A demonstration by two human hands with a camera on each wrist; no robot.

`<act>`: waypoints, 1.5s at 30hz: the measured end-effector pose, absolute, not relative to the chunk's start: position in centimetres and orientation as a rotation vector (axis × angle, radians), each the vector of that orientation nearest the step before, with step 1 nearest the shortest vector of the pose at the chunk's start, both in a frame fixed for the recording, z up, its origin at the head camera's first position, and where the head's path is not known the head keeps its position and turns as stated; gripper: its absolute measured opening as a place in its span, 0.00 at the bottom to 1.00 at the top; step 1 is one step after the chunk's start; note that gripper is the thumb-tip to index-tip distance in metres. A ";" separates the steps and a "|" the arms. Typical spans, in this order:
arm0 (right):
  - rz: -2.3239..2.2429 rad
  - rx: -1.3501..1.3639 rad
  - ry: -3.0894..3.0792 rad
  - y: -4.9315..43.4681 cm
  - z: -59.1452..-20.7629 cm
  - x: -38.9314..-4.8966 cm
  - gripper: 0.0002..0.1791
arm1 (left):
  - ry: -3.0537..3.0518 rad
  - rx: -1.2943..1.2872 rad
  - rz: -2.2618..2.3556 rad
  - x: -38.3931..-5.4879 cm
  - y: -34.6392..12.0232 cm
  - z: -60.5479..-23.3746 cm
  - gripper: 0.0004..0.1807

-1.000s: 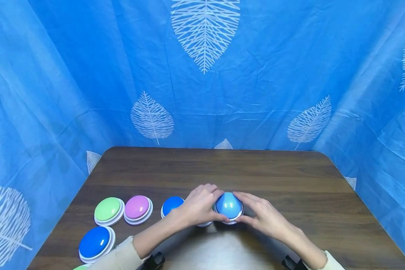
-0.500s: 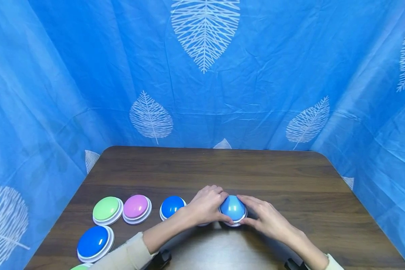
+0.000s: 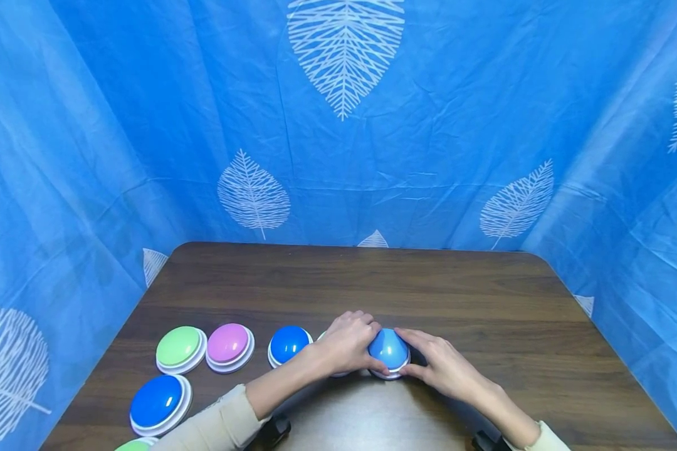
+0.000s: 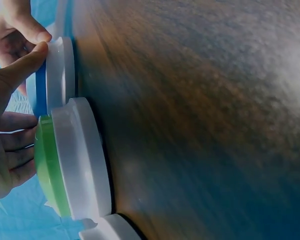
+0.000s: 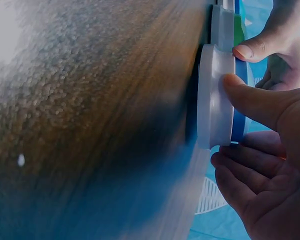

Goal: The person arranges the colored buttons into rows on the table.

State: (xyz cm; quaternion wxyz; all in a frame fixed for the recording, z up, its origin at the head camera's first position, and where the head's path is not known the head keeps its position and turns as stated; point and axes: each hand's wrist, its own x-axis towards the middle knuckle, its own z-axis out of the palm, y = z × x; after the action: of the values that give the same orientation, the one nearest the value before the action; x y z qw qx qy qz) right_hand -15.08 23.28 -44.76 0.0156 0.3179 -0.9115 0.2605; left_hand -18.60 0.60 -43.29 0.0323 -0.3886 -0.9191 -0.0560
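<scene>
Both hands hold a push button with a light blue dome and white round base (image 3: 388, 349), at the right end of a row on the table. From its left side my left hand (image 3: 346, 343) grips it, thumb at the near rim. My right hand (image 3: 448, 366) grips the opposite side, thumb (image 5: 245, 95) on the white base and fingers round the far side. A green-domed button (image 4: 52, 167) stands just left of it, mostly hidden by my left hand in the head view. The left wrist view shows the two bases side by side; I cannot tell if they touch.
Further left in the row are a dark blue button (image 3: 289, 344), a pink button (image 3: 229, 344) and a light green button (image 3: 179, 346). Nearer the person, another blue button (image 3: 158, 402) and a cut-off green button (image 3: 136, 445) stand on the brown table (image 3: 429, 282). Blue leaf-print cloth (image 3: 429, 125) surrounds it.
The light blue button has shifted slightly right and toward the person, with both hands moving along with it. More of the dark blue button shows past my left forearm. The other buttons stay put.
</scene>
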 end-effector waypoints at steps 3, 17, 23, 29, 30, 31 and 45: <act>0.808 0.985 -2.838 23.2 -44.9 -15.2 0.35 | -2.844 -1.192 -0.172 -18.6 0.6 -43.4 0.42; 0.823 1.011 -2.866 22.9 -45.2 -15.3 0.33 | -2.882 -1.174 -0.186 -18.8 0.2 -43.5 0.42; 0.834 1.025 -2.875 22.9 -45.2 -15.3 0.34 | -2.897 -1.160 -0.201 -18.7 0.2 -43.6 0.43; 0.830 1.033 -2.870 22.8 -45.2 -15.2 0.34 | -2.896 -1.149 -0.243 -18.6 0.0 -43.8 0.43; 0.828 1.034 -2.869 22.8 -45.2 -15.2 0.34 | -2.897 -1.147 -0.250 -18.6 0.0 -43.8 0.43; 0.827 1.035 -2.870 22.8 -45.2 -15.2 0.35 | -2.898 -1.145 -0.261 -18.5 -0.1 -43.8 0.43; 0.779 1.023 -2.837 20.5 -44.8 -15.3 0.45 | -2.843 -1.069 -0.287 -17.8 -3.3 -42.5 0.45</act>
State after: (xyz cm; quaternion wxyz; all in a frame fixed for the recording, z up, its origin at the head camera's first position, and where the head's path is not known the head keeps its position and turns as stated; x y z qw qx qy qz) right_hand -15.34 20.54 -44.78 0.0133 0.3283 -0.9108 0.2500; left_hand -17.85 -3.28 -42.54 0.0453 -0.3499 -0.9310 -0.0939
